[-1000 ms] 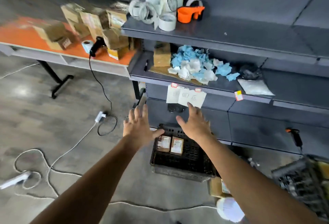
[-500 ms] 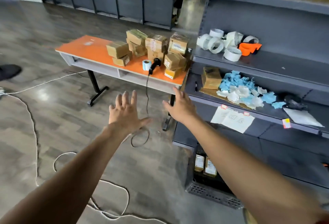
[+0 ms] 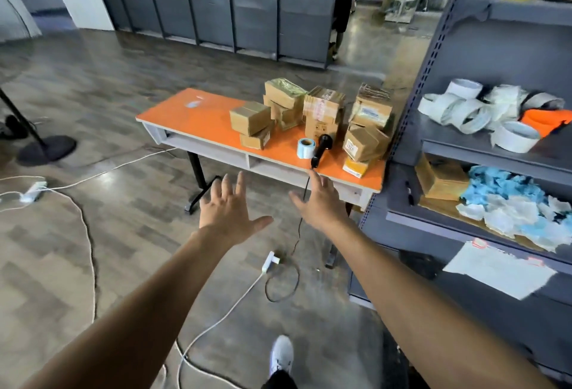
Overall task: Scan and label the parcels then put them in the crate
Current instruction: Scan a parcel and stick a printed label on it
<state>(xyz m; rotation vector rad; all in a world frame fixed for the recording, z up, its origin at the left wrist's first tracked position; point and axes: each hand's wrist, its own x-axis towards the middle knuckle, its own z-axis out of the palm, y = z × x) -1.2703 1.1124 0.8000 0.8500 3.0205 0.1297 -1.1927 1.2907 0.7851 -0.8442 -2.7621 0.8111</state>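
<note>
Several brown cardboard parcels [image 3: 322, 116] are stacked on the right half of an orange table [image 3: 198, 119]. A black handheld scanner [image 3: 322, 148] lies near the table's front edge, its cable hanging down. Beside it stands a blue-and-white label roll [image 3: 305, 148]. My left hand [image 3: 230, 207] is stretched forward with fingers spread, holding nothing, below the table's front edge. My right hand [image 3: 320, 203] is also stretched out with straight fingers, just below the scanner, holding nothing. The crate is out of view.
A grey metal shelf unit [image 3: 464, 147] stands at the right with tape rolls [image 3: 483, 116], a box and crumpled blue and white paper [image 3: 513, 206]. White cables [image 3: 83, 221] and power strips lie across the wooden floor. A black stand base [image 3: 46, 147] is at left. People stand far behind.
The view has swung up and left from the crate under the shelf toward the orange table. Both empty hands have moved away from the crate and now reach toward the table.
</note>
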